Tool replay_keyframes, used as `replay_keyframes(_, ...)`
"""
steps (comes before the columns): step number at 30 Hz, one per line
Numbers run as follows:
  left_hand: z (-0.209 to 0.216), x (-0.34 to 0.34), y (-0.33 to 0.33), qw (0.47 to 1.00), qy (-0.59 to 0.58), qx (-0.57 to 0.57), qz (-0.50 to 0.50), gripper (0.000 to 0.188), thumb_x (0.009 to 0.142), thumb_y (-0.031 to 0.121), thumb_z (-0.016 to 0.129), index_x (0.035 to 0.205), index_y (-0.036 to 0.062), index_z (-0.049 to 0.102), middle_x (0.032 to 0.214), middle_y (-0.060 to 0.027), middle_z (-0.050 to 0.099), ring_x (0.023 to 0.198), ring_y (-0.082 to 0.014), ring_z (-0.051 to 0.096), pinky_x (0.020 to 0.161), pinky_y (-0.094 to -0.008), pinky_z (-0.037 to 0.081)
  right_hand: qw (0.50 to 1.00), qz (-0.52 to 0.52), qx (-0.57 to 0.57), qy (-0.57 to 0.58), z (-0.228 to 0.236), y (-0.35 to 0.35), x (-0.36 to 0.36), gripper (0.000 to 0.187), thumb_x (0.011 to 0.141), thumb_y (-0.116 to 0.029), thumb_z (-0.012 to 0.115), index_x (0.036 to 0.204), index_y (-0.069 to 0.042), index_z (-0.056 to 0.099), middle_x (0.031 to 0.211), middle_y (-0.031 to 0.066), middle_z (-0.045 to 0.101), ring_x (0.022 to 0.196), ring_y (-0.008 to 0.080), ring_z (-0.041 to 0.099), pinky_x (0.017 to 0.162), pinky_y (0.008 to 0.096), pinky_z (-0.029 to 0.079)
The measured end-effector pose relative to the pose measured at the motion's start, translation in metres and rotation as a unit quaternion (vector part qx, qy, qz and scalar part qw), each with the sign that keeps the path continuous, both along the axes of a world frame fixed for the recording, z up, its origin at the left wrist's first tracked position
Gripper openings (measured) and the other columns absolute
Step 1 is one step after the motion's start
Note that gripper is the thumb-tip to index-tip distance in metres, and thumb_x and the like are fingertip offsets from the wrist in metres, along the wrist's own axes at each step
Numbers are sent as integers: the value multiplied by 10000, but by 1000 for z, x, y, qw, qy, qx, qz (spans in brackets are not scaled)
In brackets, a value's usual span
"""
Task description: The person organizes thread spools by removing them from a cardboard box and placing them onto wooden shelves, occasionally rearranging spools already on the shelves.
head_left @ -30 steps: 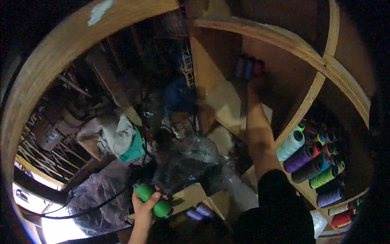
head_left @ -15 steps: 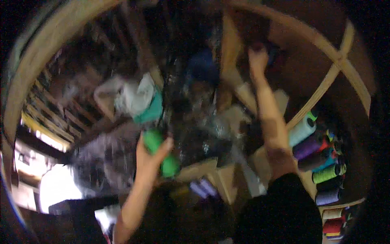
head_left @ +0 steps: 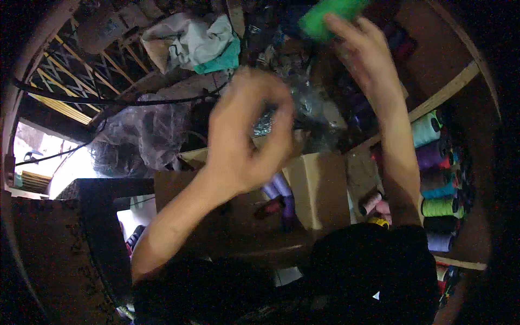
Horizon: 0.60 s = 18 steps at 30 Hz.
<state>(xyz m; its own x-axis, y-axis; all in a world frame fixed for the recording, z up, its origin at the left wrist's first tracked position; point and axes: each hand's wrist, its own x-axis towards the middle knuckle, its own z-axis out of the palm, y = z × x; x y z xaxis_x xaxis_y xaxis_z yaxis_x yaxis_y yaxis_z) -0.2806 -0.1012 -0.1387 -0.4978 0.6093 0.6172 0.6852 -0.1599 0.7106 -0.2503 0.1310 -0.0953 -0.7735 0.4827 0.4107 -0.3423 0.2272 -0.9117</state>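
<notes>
My right hand [head_left: 371, 59] reaches up and away at the top right, its fingers closed on a green spool of thread [head_left: 324, 21]. The spool is blurred and partly cut off by the upper edge of the picture. Nearer and in the middle, my left hand [head_left: 244, 130] is raised, smeared by motion. Its fingers curve with a gap between them and the thumb, and nothing shows in it. Below that hand stands an open cardboard box [head_left: 314, 184], with several purple spools [head_left: 279, 187] and a dark red one [head_left: 269, 208] inside.
Wooden shelving on the right holds several spools, among them a pale blue one [head_left: 426, 130] and a lime green one [head_left: 440, 207]. Clear plastic wrapping [head_left: 143, 127] and a white and teal cloth [head_left: 195, 43] lie at the left. A black cable [head_left: 124, 101] crosses there.
The green spool has passed from my left hand to my right, which has come back from the upper shelf area. My left hand has moved up and right, and is now without it.
</notes>
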Motion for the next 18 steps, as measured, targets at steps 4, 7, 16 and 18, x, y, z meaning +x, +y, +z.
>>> replay_keyframes(4, -67, 44, -6, 812, 205, -504, -210, 354, 705, 212, 640, 1024, 76, 571, 835, -142, 606, 781, -328, 590, 737, -409, 479, 893, -419, 141, 88, -26, 129, -14, 645, 766, -437, 656, 1151, 57, 502, 1112, 193, 570, 1017, 311, 548, 894, 392, 416)
replay_keyframes(7, -114, 37, -11, 779, 214, -544, -226, 361, 708, 223, 645, 1027, 71, 570, 846, -143, 607, 789, -321, 591, 741, -404, 478, 768, -623, 135, 62, -75, 203, -16, 620, 798, -418, 616, 1165, 63, 480, 1164, 218, 532, 1070, 333, 515, 924, 407, 393)
replay_keyframes(16, -147, -2, -26, 780, 145, -572, -207, 385, 720, 255, 659, 1036, 54, 568, 881, -144, 613, 813, -301, 596, 755, -387, 475, 713, -693, -8, -109, -114, 314, -31, 535, 781, -334, 621, 1140, 44, 502, 1119, 202, 552, 1034, 330, 528, 900, 399, 405)
replay_keyframes(18, -150, -10, -30, 780, 133, -573, -211, 392, 722, 262, 662, 1038, 51, 568, 888, -144, 614, 818, -296, 597, 758, -383, 474, 708, -693, -14, -132, -115, 330, -28, 517, 777, -315, 622, 1134, 40, 506, 1108, 198, 557, 1026, 329, 531, 895, 397, 408)
